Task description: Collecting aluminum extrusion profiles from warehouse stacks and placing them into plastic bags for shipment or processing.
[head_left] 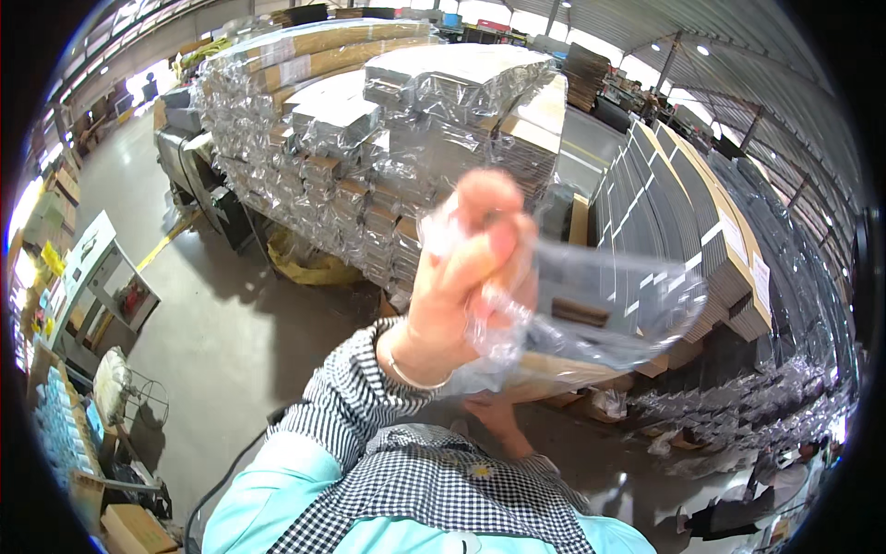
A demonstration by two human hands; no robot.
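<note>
My left hand [475,277], raised in front of me, is closed on clear plastic film [628,305]. The film stretches from the fist to the right in a wide, see-through sheet with a curved outer edge, blurred by motion. A crumpled end of it bunches around the fingers and below the palm. Lower down and close to my body is my right hand [489,413], partly covered by the film and my left wrist. Its fingers are hidden, so what it holds is unclear. Behind the film shows a brown cardboard surface [554,374].
Film-wrapped stacks of flat boards [351,194] stand ahead. Dark and brown board stacks [664,212] rise at the right, with wrapped bundles [784,388] beside them. A grey workbench [101,277] and a cardboard box [138,528] are at the left. A dark cable [208,494] runs beside my left sleeve.
</note>
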